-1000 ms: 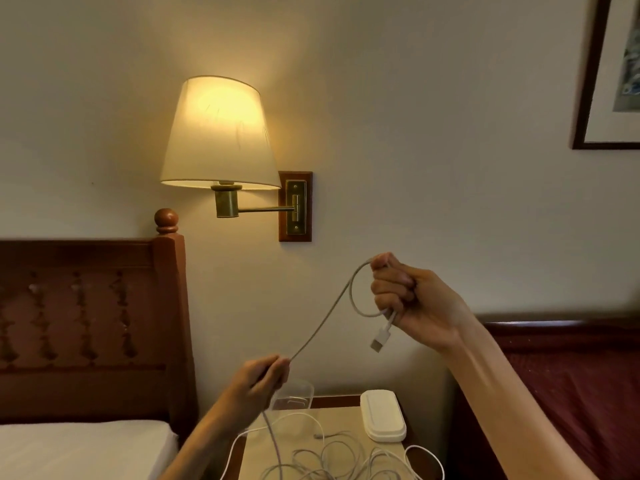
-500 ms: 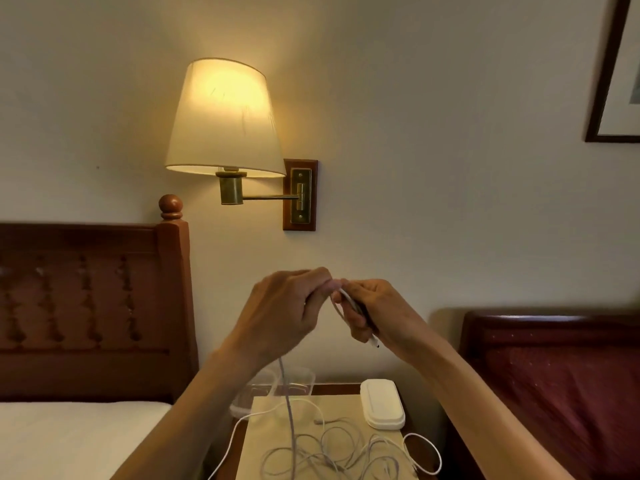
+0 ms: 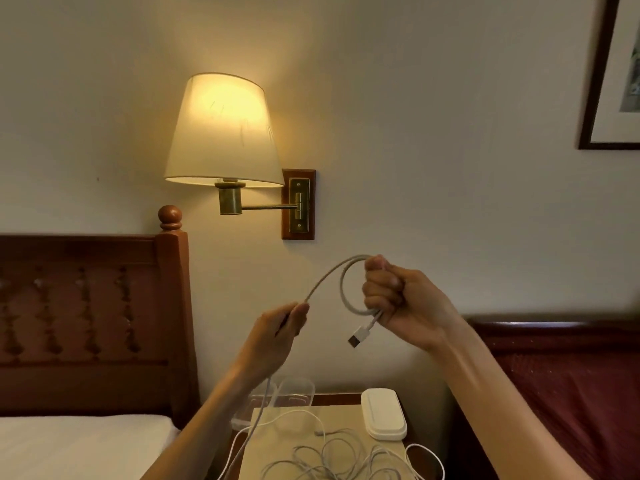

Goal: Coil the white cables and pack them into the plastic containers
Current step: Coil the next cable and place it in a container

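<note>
The right hand (image 3: 398,299) fists a small loop of the white USB cable (image 3: 341,289) while the left hand (image 3: 284,327) pinches the strand, seemingly feeding slack up from the tangle (image 3: 339,459) on the table (image 3: 277,445).

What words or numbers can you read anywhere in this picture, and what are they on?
None can be read.
Framed picture on the wall: only blurry colours, no letters visible.
White oblong plastic case on the nightstand: blank.
White cable's USB plug: no marking visible.
Brass lamp wall plate: plain.
</note>
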